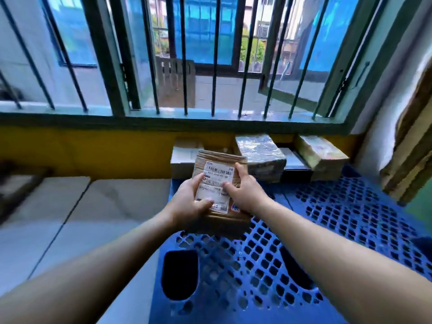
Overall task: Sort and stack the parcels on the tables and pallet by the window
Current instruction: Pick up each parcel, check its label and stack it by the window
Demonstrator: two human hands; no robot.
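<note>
I hold a small brown cardboard parcel (219,164) with a white shipping label above the near left part of the blue plastic pallet (327,218). My left hand (189,204) grips its left and lower edge, thumb on the label. My right hand (243,190) grips its right side, fingers on the label. Along the wall behind it lie a pale cardboard parcel (182,157), a parcel wrapped in shiny film (261,153), a dark flat parcel (294,167) and a yellowish parcel (320,153).
A barred window (210,66) with a green sill fills the upper view above a yellow wall (93,148). Pale floor tiles (81,218) lie to the left of the pallet. Worn cardboard (411,148) leans at the right edge. A dark blurred object (16,185) sits far left.
</note>
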